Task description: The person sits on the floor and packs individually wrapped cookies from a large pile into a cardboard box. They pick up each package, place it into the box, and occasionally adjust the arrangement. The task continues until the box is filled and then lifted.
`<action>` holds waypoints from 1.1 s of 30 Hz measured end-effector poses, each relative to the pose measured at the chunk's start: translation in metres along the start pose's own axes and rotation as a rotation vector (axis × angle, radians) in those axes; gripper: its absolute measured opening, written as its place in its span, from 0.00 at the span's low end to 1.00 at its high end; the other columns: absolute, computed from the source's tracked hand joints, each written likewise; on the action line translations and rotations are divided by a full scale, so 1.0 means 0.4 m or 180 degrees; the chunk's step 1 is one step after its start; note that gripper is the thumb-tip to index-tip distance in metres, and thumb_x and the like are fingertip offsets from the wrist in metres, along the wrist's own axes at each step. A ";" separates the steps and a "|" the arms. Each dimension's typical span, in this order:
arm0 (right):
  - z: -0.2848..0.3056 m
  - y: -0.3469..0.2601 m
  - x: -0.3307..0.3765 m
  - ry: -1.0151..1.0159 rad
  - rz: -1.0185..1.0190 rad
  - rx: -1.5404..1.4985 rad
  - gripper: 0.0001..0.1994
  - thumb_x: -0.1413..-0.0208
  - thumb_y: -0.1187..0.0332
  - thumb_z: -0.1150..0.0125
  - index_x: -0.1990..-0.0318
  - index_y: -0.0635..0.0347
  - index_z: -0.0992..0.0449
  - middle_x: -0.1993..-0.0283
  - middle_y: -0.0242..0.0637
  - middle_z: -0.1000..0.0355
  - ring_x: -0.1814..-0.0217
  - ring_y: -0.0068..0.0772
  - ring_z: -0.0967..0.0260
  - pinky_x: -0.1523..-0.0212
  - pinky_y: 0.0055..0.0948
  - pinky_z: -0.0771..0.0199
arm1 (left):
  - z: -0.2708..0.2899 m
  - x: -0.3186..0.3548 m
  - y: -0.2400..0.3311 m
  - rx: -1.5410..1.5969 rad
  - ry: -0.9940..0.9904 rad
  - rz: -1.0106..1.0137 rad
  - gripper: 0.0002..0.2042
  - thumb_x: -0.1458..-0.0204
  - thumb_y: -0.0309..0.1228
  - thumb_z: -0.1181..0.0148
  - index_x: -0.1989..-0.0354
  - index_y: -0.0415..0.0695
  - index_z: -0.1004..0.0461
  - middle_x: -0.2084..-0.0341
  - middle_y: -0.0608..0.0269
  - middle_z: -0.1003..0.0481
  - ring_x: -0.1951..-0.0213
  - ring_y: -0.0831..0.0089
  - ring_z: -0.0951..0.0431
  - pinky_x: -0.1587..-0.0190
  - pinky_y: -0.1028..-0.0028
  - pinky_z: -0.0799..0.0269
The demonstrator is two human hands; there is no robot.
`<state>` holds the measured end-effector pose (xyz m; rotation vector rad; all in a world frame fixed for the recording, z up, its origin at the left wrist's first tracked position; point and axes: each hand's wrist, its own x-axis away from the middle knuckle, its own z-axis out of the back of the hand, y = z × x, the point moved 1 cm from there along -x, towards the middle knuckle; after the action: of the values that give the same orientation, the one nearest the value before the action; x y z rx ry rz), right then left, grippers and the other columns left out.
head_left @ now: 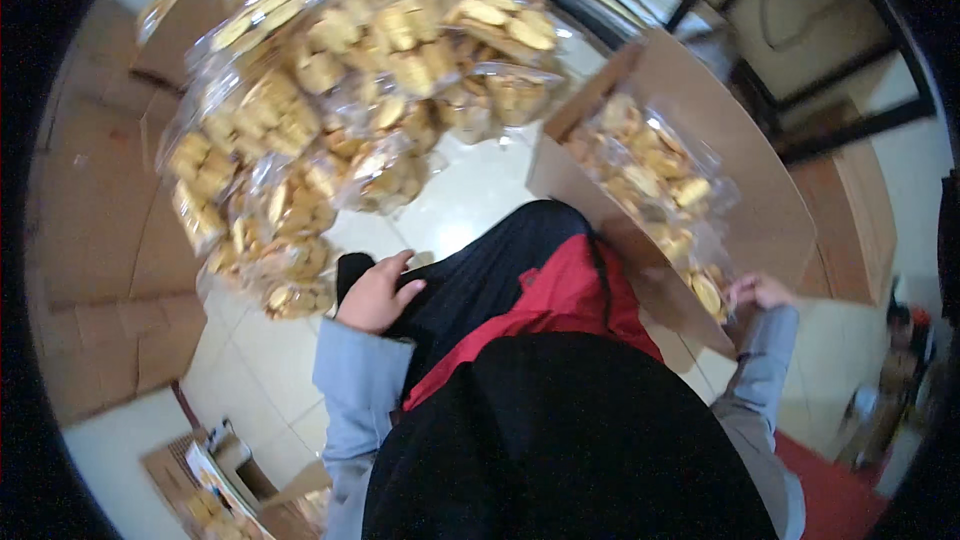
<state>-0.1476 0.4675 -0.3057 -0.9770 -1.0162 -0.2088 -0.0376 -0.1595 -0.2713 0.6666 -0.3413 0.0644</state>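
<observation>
Clear plastic is what the fingers [741,289] of the right hand [762,291] pinch: they are closed on the near end of a bag of biscuits [655,192]. This bag lies inside an open cardboard box [760,180], which is tilted toward the person, and the right hand is at the box's lower corner.

The left hand [375,295] rests on the person's dark trouser leg [480,275], its fingers loosely curled and holding nothing. Just left of this hand, and away from the cardboard box, a large heap of biscuit bags [330,110] lies on the pale tiled floor [465,195]. The nearest bag of the heap is just beside the left hand, but I cannot tell if they touch.

Both forearms wear light blue sleeves [355,380]. A red cloth [560,300] lies over the lap, between the hands. Further left than the heap, flattened cardboard sheets [100,240] cover the floor. Below the left sleeve stands another small carton [215,485] with biscuits.
</observation>
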 end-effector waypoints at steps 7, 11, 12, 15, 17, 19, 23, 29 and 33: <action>0.033 0.154 -0.159 -0.0352 -0.0670 0.0240 0.12 0.57 0.76 0.39 0.61 0.62 0.22 0.58 0.33 0.26 0.57 0.29 0.32 0.54 0.28 0.34 | 0.026 0.001 0.001 0.0213 0.0100 -0.0086 0.20 0.51 0.33 0.44 0.50 0.38 0.36 0.64 0.46 0.27 0.61 0.58 0.25 0.58 0.66 0.30; 0.033 0.266 -0.233 -0.0048 -0.0534 -0.0477 0.15 0.65 0.85 0.45 0.65 0.65 0.24 0.64 0.32 0.27 0.63 0.30 0.32 0.61 0.25 0.33 | 0.086 0.019 -0.067 0.1164 0.0687 0.0259 0.17 0.48 0.29 0.47 0.50 0.39 0.35 0.66 0.59 0.25 0.63 0.73 0.26 0.57 0.72 0.31; 0.050 0.308 -0.247 -0.0084 -0.0519 -0.0861 0.16 0.66 0.87 0.47 0.65 0.65 0.24 0.64 0.32 0.27 0.63 0.30 0.32 0.60 0.25 0.33 | 0.100 0.020 -0.107 0.1466 0.0985 0.0225 0.16 0.46 0.30 0.49 0.50 0.38 0.35 0.65 0.62 0.26 0.61 0.77 0.29 0.54 0.74 0.33; 0.024 0.204 -0.236 0.0040 -0.0846 -0.0126 0.20 0.70 0.89 0.46 0.63 0.66 0.26 0.64 0.33 0.28 0.62 0.31 0.32 0.58 0.28 0.31 | 0.110 0.050 -0.340 0.1492 0.2163 0.0604 0.17 0.47 0.33 0.46 0.52 0.37 0.34 0.60 0.56 0.29 0.59 0.70 0.29 0.56 0.73 0.33; 0.001 0.153 -0.226 -0.0089 -0.0824 0.0415 0.20 0.69 0.88 0.44 0.62 0.66 0.26 0.65 0.33 0.29 0.61 0.31 0.32 0.58 0.29 0.30 | 0.105 0.081 -0.520 0.0650 0.2604 0.1184 0.19 0.51 0.36 0.44 0.53 0.39 0.33 0.58 0.52 0.30 0.58 0.63 0.29 0.56 0.69 0.32; 0.011 0.171 -0.240 -0.0061 -0.0755 0.0929 0.19 0.68 0.87 0.42 0.62 0.65 0.26 0.64 0.34 0.28 0.60 0.32 0.32 0.58 0.30 0.30 | 0.115 0.104 -0.624 -0.0366 0.2626 0.1794 0.21 0.54 0.37 0.42 0.52 0.40 0.33 0.53 0.48 0.34 0.54 0.55 0.31 0.53 0.65 0.33; 0.027 0.198 -0.233 -0.0095 -0.0823 0.0831 0.18 0.65 0.80 0.36 0.60 0.62 0.25 0.61 0.35 0.27 0.58 0.31 0.32 0.58 0.31 0.29 | 0.102 0.138 -0.719 -0.1101 0.2173 0.2503 0.25 0.58 0.29 0.44 0.47 0.44 0.37 0.45 0.51 0.42 0.49 0.52 0.34 0.48 0.63 0.36; 0.012 0.093 -0.163 0.1040 -0.0491 0.1268 0.23 0.64 0.68 0.30 0.56 0.62 0.26 0.61 0.37 0.26 0.56 0.29 0.32 0.53 0.28 0.33 | 0.091 0.187 -0.742 -0.1394 0.1940 0.2342 0.23 0.65 0.16 0.48 0.56 0.46 0.30 0.49 0.54 0.37 0.53 0.53 0.31 0.53 0.64 0.33; 0.031 0.079 -0.130 0.1668 -0.0423 0.1166 0.21 0.60 0.68 0.33 0.56 0.62 0.26 0.62 0.35 0.27 0.58 0.29 0.31 0.54 0.28 0.33 | 0.093 0.176 -0.684 -0.1461 0.1797 0.2389 0.13 0.63 0.19 0.44 0.65 0.43 0.27 0.62 0.54 0.28 0.61 0.52 0.27 0.59 0.63 0.31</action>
<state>-0.1659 0.4813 -0.3635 -0.4808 -0.6045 -0.3537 0.0637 -0.4010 -0.3836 0.0205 -0.0355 0.8489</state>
